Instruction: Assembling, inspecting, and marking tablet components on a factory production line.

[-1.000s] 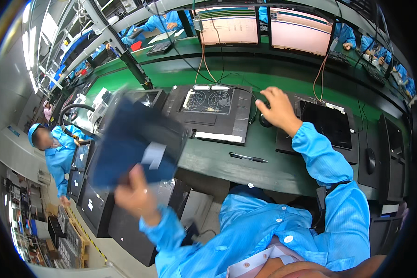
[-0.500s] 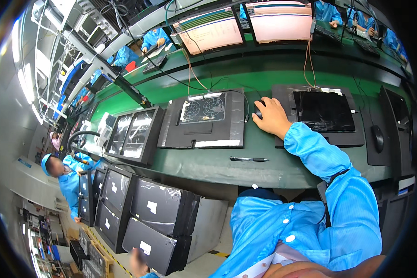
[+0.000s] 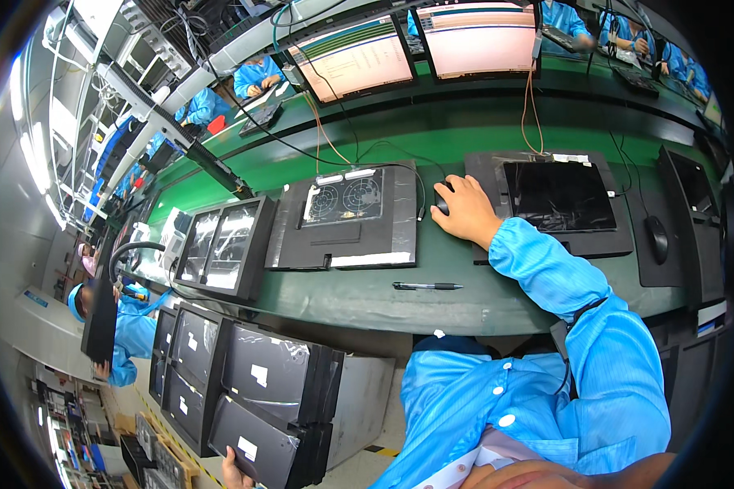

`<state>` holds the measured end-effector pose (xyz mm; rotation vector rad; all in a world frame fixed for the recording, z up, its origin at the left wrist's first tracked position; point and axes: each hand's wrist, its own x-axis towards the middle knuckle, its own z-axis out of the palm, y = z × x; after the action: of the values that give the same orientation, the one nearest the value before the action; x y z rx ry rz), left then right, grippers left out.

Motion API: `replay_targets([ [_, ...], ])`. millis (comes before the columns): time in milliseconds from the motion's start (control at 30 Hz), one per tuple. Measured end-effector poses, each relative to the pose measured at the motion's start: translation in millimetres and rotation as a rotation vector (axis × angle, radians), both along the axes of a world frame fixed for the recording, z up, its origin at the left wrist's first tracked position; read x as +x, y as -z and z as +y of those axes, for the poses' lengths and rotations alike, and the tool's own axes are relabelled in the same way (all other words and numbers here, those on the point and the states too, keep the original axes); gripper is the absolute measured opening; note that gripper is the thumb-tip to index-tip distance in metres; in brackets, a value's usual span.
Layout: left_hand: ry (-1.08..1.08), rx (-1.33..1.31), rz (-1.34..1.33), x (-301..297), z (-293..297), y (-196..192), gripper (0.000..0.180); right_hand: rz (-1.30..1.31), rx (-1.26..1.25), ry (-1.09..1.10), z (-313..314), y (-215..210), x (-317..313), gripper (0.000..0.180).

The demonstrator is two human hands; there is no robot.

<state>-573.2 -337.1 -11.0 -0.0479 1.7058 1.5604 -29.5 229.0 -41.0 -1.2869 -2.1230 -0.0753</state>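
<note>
- The green workbench carries an open laptop chassis with twin fans.
- Below it, stacked black panels stand on edge.
- The left hand clasps the lowest panel.
- The right hand cups a black mouse beside the chassis.
- A pen lies nearby.

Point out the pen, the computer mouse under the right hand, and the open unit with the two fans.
Pen [image 3: 426, 286], head view, on the middle of its barrel.
Computer mouse [image 3: 441, 203], head view, on its visible left edge.
Open unit with two fans [image 3: 344, 198], head view, between the fans.
</note>
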Motion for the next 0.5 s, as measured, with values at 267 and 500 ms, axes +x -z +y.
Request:
replay_targets([
  [267, 0.092, -0.673, 0.802, -22, 31, -16, 0.037, 0.236, 0.214, -0.118, -2, -28, 15, 0.053],
  [500, 0.300, -0.279, 1.205, 151, 120, -84, 0.041, -0.068, -0.202, 0.472, -12, -175, 245, 0.043],
])
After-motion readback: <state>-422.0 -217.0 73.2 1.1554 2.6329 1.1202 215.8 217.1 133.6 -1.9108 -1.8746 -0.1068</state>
